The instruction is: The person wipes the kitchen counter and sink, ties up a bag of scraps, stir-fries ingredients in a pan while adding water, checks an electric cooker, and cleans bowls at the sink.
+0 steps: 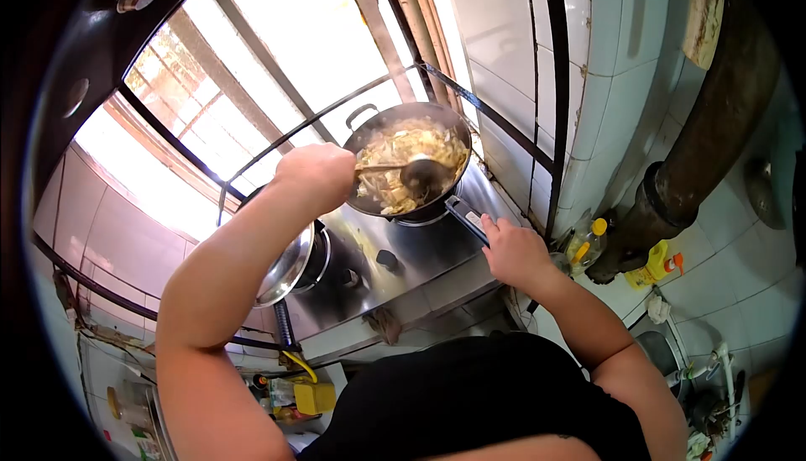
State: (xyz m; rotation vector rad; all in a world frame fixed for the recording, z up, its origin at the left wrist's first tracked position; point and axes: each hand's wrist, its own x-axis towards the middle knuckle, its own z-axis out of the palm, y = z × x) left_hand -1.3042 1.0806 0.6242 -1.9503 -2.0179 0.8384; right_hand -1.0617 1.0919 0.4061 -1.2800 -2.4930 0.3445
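Note:
My left hand [323,174] is closed round the handle of a ladle [426,177], whose bowl rests in the food. The food [407,144] is a steaming heap of pale and yellow-brown pieces that look like sliced vegetables. It fills much of a dark wok [395,115], which sits on the right burner of a steel stove. At the wok's near right side, my right hand [519,253] grips its long handle [467,217]. The palm side of both hands is hidden.
A second pan [290,268] with a shiny lid stands on the stove's left burner. Black metal bars [495,117] run around the stove by the window. Bottles with yellow caps [592,243] and a yellow container [651,266] stand at right, near a thick dark pipe [705,150].

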